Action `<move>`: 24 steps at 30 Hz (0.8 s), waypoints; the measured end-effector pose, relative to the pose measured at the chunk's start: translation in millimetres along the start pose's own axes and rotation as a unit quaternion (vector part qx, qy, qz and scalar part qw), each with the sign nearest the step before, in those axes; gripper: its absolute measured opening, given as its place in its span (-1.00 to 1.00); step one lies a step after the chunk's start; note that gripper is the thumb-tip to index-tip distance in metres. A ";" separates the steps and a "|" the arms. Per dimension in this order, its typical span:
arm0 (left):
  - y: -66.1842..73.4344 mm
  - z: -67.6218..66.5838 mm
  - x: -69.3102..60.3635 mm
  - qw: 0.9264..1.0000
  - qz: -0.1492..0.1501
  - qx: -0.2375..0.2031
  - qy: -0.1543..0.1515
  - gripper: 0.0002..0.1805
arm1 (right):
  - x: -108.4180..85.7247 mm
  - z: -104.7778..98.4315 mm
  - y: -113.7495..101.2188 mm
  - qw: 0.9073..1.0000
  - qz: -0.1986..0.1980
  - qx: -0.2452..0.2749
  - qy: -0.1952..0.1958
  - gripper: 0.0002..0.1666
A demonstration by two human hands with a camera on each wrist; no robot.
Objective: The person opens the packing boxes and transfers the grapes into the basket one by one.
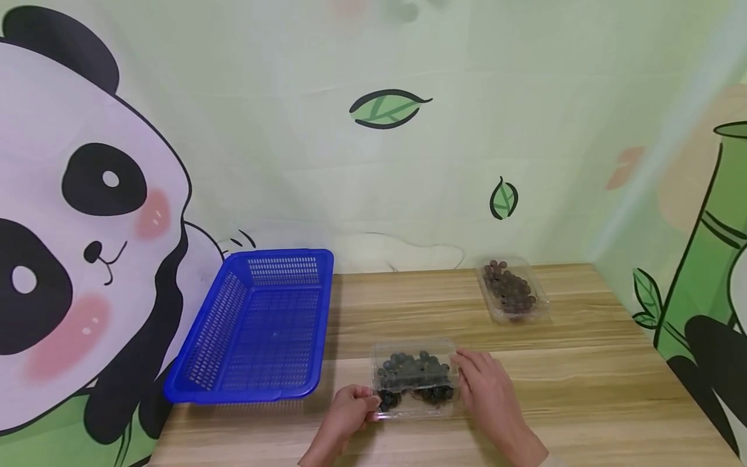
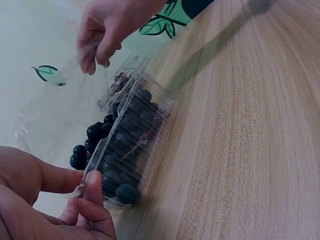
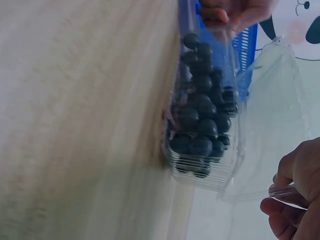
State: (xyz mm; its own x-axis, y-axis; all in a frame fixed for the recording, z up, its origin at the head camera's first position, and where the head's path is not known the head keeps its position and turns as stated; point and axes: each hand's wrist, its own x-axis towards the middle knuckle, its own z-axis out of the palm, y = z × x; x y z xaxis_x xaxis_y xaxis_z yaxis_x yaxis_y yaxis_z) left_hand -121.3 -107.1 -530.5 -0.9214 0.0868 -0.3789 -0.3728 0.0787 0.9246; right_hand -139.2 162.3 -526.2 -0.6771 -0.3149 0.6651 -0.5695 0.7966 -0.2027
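clear plastic box holds round, blue-black grapes.

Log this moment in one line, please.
left hand: pinches rim of clear box; right hand: pinches its raised lid; dark grapes: inside; other grape box: back right; blue basket: left

Walled behind by pale green, faintly creased backdrop, perhaps fabric, though too soft in view to be sure. Printed at left with large panda, in middle with larger leaf and smaller leaf, at right with bamboo stalk. Streaked toward upper right by pale diagonal band. Furnished below with wood-grain table, set close to backdrop, crossed by soft shadow in left wrist view.
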 end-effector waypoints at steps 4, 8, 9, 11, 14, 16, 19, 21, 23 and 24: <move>0.4 -0.4 -0.1 1.000 -0.001 0.006 0.002 -0.94 | 8.3 0.6 5.6 1.000 -0.001 0.008 0.025 -0.66; 0.6 -0.4 -0.3 1.000 -0.002 0.010 0.005 -0.92 | 14.5 1.3 10.0 0.999 0.014 0.016 0.038 -0.65; 0.4 -0.3 -0.1 1.000 -0.004 0.009 0.005 -0.92 | 15.9 1.4 10.6 0.999 0.021 0.018 0.038 -0.65; -0.5 -0.2 0.3 1.000 -0.005 0.008 0.005 -0.92 | 18.4 1.4 11.3 0.998 0.037 0.019 0.036 -0.61; -2.6 0.1 1.1 1.000 -0.005 0.003 0.007 -0.93 | 22.3 1.6 11.6 0.997 0.065 0.028 0.032 -0.57; -4.2 0.3 1.5 1.000 -0.004 0.000 0.009 -0.94 | 24.7 1.7 11.4 0.995 0.084 0.035 0.027 -0.60; -5.1 0.7 1.0 1.000 0.000 -0.007 0.012 -0.96 | 28.2 2.7 12.0 0.992 0.113 0.054 0.013 -0.69; -5.1 1.1 0.8 1.000 0.001 -0.009 0.014 -0.96 | 30.0 3.6 13.1 0.989 0.129 0.070 0.005 -0.74; -4.7 1.7 0.6 1.000 0.002 -0.012 0.016 -0.95 | 32.3 4.6 14.6 0.985 0.147 0.093 -0.006 -0.78; -4.7 2.0 0.5 1.000 0.003 -0.012 0.017 -0.94 | 33.5 5.1 15.2 0.982 0.155 0.105 -0.011 -0.79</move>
State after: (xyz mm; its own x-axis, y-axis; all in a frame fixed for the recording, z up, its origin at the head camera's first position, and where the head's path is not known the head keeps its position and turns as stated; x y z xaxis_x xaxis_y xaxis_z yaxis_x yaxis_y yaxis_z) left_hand -119.8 -105.5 -535.0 -0.9264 0.0533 -0.3728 -0.3700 0.0554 0.9274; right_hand -172.8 161.2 -510.7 -0.8416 -0.0865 0.5331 -0.4164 0.7325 -0.5385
